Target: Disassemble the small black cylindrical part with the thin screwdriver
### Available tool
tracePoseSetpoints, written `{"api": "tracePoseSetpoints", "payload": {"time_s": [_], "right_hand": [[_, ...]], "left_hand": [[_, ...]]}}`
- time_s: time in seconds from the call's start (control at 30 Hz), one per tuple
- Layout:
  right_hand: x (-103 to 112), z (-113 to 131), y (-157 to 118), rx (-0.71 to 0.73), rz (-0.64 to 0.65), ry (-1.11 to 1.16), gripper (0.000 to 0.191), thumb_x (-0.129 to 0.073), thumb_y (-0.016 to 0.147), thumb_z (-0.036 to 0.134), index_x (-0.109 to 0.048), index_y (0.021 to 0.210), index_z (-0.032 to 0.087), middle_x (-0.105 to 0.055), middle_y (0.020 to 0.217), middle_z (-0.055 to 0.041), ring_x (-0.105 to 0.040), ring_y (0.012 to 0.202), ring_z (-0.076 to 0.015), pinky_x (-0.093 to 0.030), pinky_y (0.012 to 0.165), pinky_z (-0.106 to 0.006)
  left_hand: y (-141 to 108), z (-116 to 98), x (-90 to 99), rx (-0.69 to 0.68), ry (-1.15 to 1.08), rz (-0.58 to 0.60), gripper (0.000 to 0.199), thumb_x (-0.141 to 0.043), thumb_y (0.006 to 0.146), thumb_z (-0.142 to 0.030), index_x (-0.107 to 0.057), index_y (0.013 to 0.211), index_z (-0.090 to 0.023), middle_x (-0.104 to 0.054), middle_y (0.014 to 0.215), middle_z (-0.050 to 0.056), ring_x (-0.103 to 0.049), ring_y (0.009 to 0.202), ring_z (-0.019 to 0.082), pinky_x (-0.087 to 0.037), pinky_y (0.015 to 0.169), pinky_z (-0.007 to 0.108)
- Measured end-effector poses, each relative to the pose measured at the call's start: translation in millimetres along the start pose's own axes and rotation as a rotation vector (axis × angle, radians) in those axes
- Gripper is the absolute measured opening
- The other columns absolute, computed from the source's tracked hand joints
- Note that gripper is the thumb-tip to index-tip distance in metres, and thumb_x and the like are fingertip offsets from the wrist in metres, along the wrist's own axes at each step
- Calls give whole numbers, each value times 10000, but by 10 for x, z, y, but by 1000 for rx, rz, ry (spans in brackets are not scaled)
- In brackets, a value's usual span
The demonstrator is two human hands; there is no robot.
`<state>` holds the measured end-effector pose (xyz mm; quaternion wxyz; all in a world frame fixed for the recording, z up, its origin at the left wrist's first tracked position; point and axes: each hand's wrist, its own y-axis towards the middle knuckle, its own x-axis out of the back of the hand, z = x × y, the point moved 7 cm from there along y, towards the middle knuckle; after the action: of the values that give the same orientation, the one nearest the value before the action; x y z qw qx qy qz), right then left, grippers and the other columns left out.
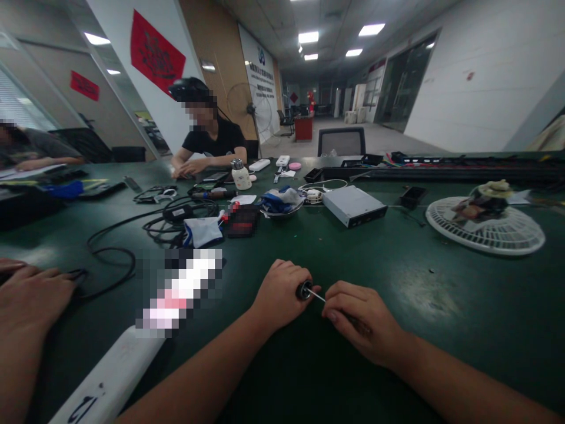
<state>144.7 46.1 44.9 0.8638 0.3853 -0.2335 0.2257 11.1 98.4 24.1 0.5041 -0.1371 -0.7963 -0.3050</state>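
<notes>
My left hand (282,291) is wrapped round a small dark cylinder (304,289), whose round, open-looking end faces right. A thin metal rod (316,295) runs from that end to my right hand (364,318), where the fingers pinch it. The rod's other end is hidden in my right fist, so its kind does not show. Most of the cylinder is covered by my left fingers. Both hands are close together, low over the dark green table (397,377).
A white oblong device (110,371) with a blurred-out part lies left of my forearm, beside another person's hand (35,294). Further back are black cables (176,215), a cloth-filled bowl (282,203), a grey disc drive (353,205) and a white fan grille (485,229). One person (212,135) sits opposite.
</notes>
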Motion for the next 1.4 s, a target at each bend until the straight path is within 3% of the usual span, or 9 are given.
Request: {"api": "tracePoseSetpoints", "payload": {"time_s": [0.27,0.6,0.87,1.07,1.27,1.4], "right_hand": [[-23,43,6,45,22,24,157,-491,981,179,-611,881,168,-625,833,-53,-572,759,-159,-438,687,-294],[11,-1,-1,-33,-20,-59,197,-465,993,189,-605,856,168,-611,822,-49,-573,740,-157,-439,661,-294],[-46,41,5,12,50,-33,201,-456,985,193,-590,836,181,-620,794,-45,-565,714,-163,-428,648,-298],[17,1,4,-38,-37,-69,204,-449,992,178,-599,854,177,-606,796,-42,-563,720,-155,-430,661,-284],[-47,47,0,13,51,7,169,-468,987,182,-596,876,175,-618,823,-45,-572,757,-158,-434,688,-286],[-42,-8,-15,-39,21,-40,225,-438,997,196,-577,822,175,-594,761,-35,-552,693,-155,-416,649,-296]], "left_hand": [[0,-5,-5,-5,18,10,181,-638,893,-352,-595,798,-204,-659,781,7,-581,795,198,-380,772,360],[3,-33,1,-25,53,9,242,-620,906,-387,-580,755,-203,-641,752,5,-567,774,188,-365,749,345],[0,-30,5,-25,54,13,244,-604,912,-388,-588,754,-203,-642,758,13,-563,773,191,-362,738,346],[0,-32,-6,-24,69,15,241,-624,903,-382,-575,749,-203,-635,754,7,-560,772,187,-364,747,345],[-2,-29,-4,-23,63,7,225,-631,893,-357,-570,742,-201,-630,743,8,-560,766,186,-363,741,345],[-2,-41,-3,-27,66,14,244,-632,894,-379,-568,739,-201,-631,746,9,-562,772,188,-368,747,347]]}}
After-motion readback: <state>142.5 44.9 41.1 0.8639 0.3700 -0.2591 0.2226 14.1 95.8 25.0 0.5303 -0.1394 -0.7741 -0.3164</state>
